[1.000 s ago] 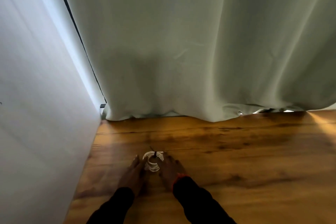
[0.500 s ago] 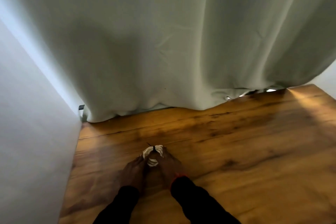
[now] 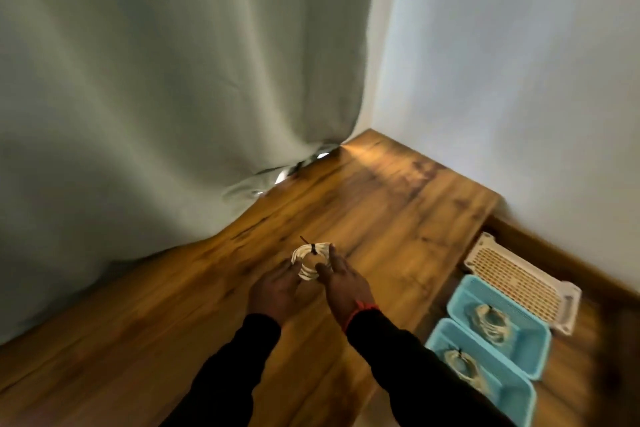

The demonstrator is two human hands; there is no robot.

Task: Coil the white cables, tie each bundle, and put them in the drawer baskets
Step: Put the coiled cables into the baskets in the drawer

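A coiled white cable bundle point(image 3: 310, 258) with a black tie at its top is held between both hands over the wooden table point(image 3: 398, 204). My left hand point(image 3: 275, 289) holds its left side and my right hand point(image 3: 341, 282) grips its right side, thumb on the coil. Two blue baskets sit at the lower right, below the table's edge: the farther basket point(image 3: 502, 322) and the nearer basket point(image 3: 485, 374). Each holds one tied white coil point(image 3: 490, 321) point(image 3: 462, 364). A white perforated basket point(image 3: 519, 279) lies beyond them with nothing visible in it.
A grey-green curtain point(image 3: 173, 97) hangs along the table's far side and bunches on the wood. A pale wall point(image 3: 519, 80) closes the right side. Dark sleeves cover both forearms, with a red band on the right wrist.
The view has swung to the right, bringing the wall corner and the baskets into sight. Both hands still hold the tied coil, now a little higher over the table.
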